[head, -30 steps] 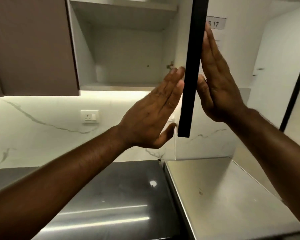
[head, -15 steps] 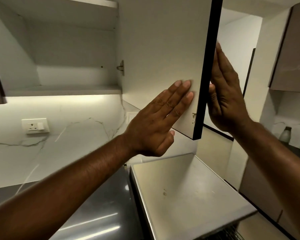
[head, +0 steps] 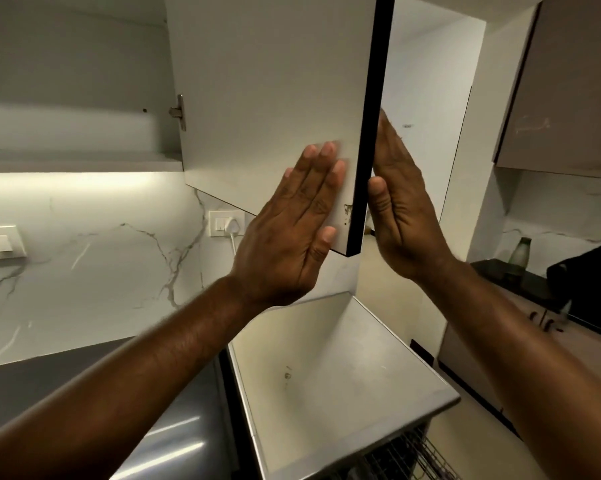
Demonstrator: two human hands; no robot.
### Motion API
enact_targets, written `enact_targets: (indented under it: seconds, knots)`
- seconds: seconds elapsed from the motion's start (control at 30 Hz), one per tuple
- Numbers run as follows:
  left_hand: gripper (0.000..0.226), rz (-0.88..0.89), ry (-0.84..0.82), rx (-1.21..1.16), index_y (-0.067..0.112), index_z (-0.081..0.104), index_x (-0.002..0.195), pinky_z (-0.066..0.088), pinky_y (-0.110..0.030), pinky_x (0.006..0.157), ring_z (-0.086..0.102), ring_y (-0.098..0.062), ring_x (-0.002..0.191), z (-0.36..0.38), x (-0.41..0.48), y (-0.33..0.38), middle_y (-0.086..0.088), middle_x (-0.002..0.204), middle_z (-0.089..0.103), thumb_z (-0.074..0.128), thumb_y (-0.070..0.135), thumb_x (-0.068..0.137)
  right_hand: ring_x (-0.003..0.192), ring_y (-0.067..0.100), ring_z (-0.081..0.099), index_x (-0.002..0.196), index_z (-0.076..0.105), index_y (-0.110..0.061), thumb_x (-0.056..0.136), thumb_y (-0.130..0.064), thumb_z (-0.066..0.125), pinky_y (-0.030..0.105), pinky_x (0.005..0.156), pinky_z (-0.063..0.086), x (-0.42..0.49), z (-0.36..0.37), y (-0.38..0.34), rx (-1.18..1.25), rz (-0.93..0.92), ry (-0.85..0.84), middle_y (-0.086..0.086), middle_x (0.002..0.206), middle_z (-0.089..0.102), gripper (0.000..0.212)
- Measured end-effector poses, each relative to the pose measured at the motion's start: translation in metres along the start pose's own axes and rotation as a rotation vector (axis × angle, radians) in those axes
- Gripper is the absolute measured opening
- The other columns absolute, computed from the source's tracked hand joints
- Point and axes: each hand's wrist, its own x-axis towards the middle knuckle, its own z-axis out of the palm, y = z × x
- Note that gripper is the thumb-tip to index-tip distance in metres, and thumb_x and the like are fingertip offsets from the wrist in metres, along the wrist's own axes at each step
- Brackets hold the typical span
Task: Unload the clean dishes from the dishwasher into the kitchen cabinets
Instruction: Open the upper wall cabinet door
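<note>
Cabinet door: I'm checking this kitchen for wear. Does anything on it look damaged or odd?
Yes. The cabinet door has small dark chips on its white inner face, near the lower corner by the black edge, just beside the left hand that lies flat there. The rest of that face looks clean.

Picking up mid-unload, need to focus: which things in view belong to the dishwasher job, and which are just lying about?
Job: cabinet door, with left hand and right hand flat either side of it; cabinet shelf; wire dish rack.
Lying about: bottle; plugged-in wall socket.
</note>
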Motion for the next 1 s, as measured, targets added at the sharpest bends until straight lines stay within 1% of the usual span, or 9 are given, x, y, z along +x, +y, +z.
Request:
enact_targets:
  seconds: [0.1,0.17,0.27,0.4,0.5,0.63,0.73,0.87,1.0]
  knots:
    - [0.058,-0.066,0.013,-0.035,-0.007,0.018,0.149,0.021,-0.051,0.120,0.010,-0.033,0.150,0.002,-0.001,0.010,-0.026,0.159,0.016,0.032,0.019,0.099,0.150,0.018,0.013,0.152,0.017,-0.001,0.103,-0.042,0.018,0.042,0.122,0.015,-0.005,0.002,-0.007,0.021,0.042,0.003,0.014,0.161,0.017,0.064]
    - [0.058,-0.105,0.016,-0.065,-0.006,0.017,0.150,0.018,-0.047,0.122,0.008,-0.032,0.151,0.002,-0.004,0.015,-0.024,0.160,0.014,0.034,0.016,0.099,0.150,0.019,0.012,0.153,0.015,-0.002,0.103,-0.045,0.017,0.046,0.122,0.015,-0.011,0.003,-0.013,0.010,0.069,-0.002,0.013,0.161,0.015,0.066]
    - [0.061,-0.142,-0.001,-0.103,-0.007,0.015,0.151,0.012,-0.039,0.124,0.005,-0.031,0.151,-0.003,-0.009,0.023,-0.023,0.161,0.010,0.037,0.012,0.098,0.150,0.019,0.011,0.153,0.015,-0.004,0.103,-0.043,0.018,0.045,0.122,0.015,-0.021,0.004,-0.023,-0.041,0.104,-0.007,0.011,0.162,0.014,0.064]
    - [0.063,-0.156,-0.054,-0.171,-0.007,0.014,0.152,0.009,-0.035,0.124,0.004,-0.030,0.152,-0.015,-0.020,0.033,-0.022,0.162,0.008,0.039,0.017,0.099,0.150,0.017,0.011,0.153,0.015,-0.005,0.104,-0.032,0.025,0.042,0.122,0.014,-0.043,0.005,-0.039,-0.148,0.162,-0.015,0.011,0.162,0.015,0.057]
    - [0.065,-0.171,-0.136,-0.223,-0.004,0.012,0.153,0.010,-0.036,0.124,0.003,-0.026,0.152,-0.018,-0.046,0.043,-0.019,0.163,0.006,0.038,0.023,0.100,0.150,0.016,0.011,0.153,0.014,-0.006,0.102,-0.031,0.028,0.043,0.122,0.013,-0.072,0.007,-0.058,-0.203,0.211,-0.034,0.012,0.162,0.015,0.058]
    - [0.072,-0.157,-0.292,-0.288,-0.007,0.006,0.152,0.015,-0.047,0.122,0.002,-0.027,0.152,-0.011,-0.105,0.065,-0.022,0.162,0.002,0.041,0.028,0.099,0.150,0.019,0.012,0.152,0.014,-0.002,0.102,-0.029,0.029,0.044,0.121,0.014,-0.116,0.011,-0.088,-0.209,0.285,-0.067,0.014,0.161,0.016,0.059]
    - [0.073,-0.170,-0.416,-0.341,-0.007,0.005,0.152,0.013,-0.047,0.123,-0.001,-0.027,0.152,-0.003,-0.155,0.086,-0.021,0.162,0.000,0.040,0.030,0.100,0.150,0.021,0.013,0.153,0.013,-0.002,0.103,-0.025,0.032,0.047,0.121,0.014,-0.155,0.011,-0.106,-0.234,0.352,-0.118,0.015,0.161,0.015,0.057]
    - [0.072,-0.196,-0.503,-0.408,-0.005,0.004,0.153,0.010,-0.043,0.123,-0.002,-0.026,0.152,0.005,-0.209,0.113,-0.019,0.163,-0.001,0.038,0.030,0.100,0.150,0.017,0.009,0.154,0.011,-0.006,0.103,-0.024,0.034,0.045,0.121,0.011,-0.215,0.014,-0.128,-0.247,0.531,-0.184,0.009,0.163,0.011,0.058]
    - [0.072,-0.217,-0.628,-0.512,-0.001,0.000,0.154,0.009,-0.042,0.124,-0.004,-0.024,0.152,0.014,-0.261,0.148,-0.015,0.163,-0.004,0.035,0.032,0.101,0.150,0.012,0.010,0.154,0.014,-0.009,0.103,-0.028,0.034,0.037,0.122,0.013,-0.288,0.010,-0.154,-0.277,0.694,-0.207,0.004,0.163,0.013,0.058]
